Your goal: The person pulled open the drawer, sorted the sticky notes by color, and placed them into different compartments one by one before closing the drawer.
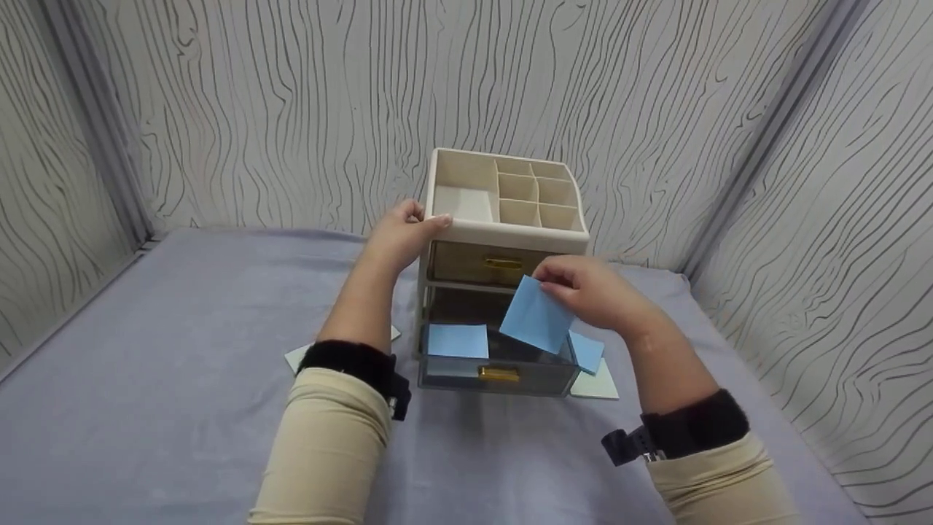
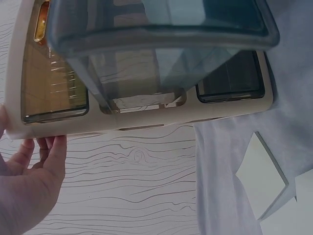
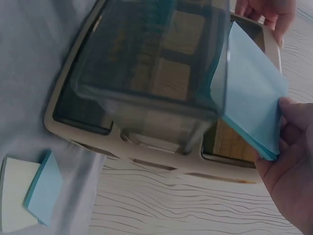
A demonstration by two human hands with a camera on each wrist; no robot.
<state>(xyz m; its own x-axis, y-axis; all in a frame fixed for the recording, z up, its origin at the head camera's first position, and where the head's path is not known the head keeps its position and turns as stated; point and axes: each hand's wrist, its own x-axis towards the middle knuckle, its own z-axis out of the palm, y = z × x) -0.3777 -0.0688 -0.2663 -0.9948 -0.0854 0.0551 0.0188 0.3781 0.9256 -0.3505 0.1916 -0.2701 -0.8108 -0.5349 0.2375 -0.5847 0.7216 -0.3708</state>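
Observation:
My left hand point(image 1: 397, 237) grips the upper left corner of a cream drawer organizer point(image 1: 510, 232), thumb over its front rim and fingers at its side. The organizer stands upright, its middle drawer point(image 1: 452, 373), see-through grey with a gold handle point(image 1: 498, 374), pulled out. Inside that drawer, at the left, lies a blue sticky note pad point(image 1: 458, 340). Between thumb and fingers, my right hand point(image 1: 601, 292) pinches another blue sticky note pad point(image 1: 536, 313), tilted over the drawer's right side. The right wrist view shows this pad point(image 3: 254, 88) held by one corner.
To the organizer's right, a blue pad point(image 1: 587, 353) overlaps a pale one point(image 1: 596, 384) on the lavender cloth point(image 1: 182, 408). Pale pads point(image 2: 264, 176) lie on its left, partly behind my left forearm. The organizer's top has several compartments point(image 1: 517, 187). Wood-patterned walls point(image 1: 291, 109) enclose the table.

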